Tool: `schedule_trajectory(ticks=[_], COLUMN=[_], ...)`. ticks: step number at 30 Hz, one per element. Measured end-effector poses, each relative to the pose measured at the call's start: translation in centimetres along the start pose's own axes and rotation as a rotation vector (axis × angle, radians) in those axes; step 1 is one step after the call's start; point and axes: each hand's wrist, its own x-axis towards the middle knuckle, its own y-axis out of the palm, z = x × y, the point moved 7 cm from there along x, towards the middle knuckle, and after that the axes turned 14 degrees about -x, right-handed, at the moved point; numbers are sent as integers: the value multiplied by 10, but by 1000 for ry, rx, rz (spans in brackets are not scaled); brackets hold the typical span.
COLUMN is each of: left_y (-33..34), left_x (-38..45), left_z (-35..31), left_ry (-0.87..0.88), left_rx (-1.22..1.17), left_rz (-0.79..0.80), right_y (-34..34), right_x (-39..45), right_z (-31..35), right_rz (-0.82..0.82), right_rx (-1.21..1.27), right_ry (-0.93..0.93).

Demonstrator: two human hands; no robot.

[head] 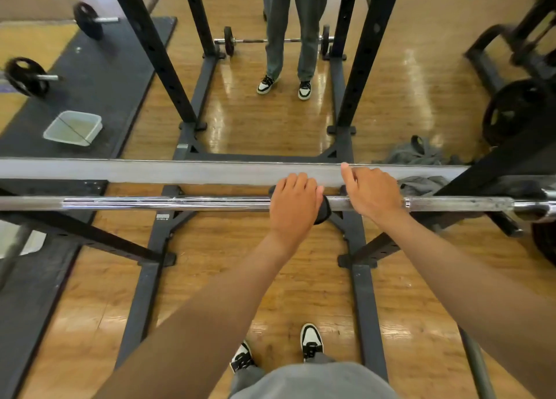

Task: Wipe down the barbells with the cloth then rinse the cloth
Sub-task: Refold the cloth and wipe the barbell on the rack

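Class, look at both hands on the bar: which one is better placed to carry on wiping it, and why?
The left hand: it grips the dark cloth wrapped round the bar. The right hand rests on the bar with no cloth.

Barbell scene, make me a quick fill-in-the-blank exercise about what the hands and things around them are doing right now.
1. The left hand grips a dark ____ wrapped round the barbell.
2. The right hand rests on the bar to the ____ of the left hand.
3. The tub of water sits on the black ____ at the left.
4. A second person stands inside the ____.

Missing words: cloth; right; mat; rack
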Motion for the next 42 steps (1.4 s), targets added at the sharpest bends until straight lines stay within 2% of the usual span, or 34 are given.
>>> schedule_trajectory(ticks=[2,5,8,9,13,15,16,19,21,23,26,33,35,37,42], left_y=[1,-7,-17,-15,9,19,20,18,11,7,10,40,46,47,21], left_x=[11,7,8,11,22,27,29,30,26,25,32,46,44,44,15], left_z=[-8,6,42,43,0,-14,-20,-29,-16,3,5,-10,-12,-5,69], left_ry=[2,76,-73,-72,187,213,227,266,182,102,76,-231,-319,-352,-528], left_rx=[-16,-22,97,111,-51,-47,-8,95,11,-23,74,-215,-289,-363,-346], left_rz=[0,84,185,238,482,615,632,504,445,490,735,1198,1291,1314,1554], right_y=[-1,-3,-5,-5,-5,-9,-11,-12,-11,-7,-8,-8,-6,-6,-3], right_x=[-1,-1,-5,-5,-7,-6,-7,-11,-9,-10,-8,-8,-8,-7,-3], right_z=[1,-2,-1,-2,-2,-1,-2,-5,-6,-5,-4,-5,-6,-7,-6], right_rz=[-32,-48,-79,-91,-104,-121,-131,-149,-146,-132,-123,-117,-125,-134,-129], right_rx=[27,50,78,85,97,74,75,107,123,147,127,85,86,102,83], right_ry=[44,52,25,33,55,64,69,99,89,76,86,103,104,96,67])
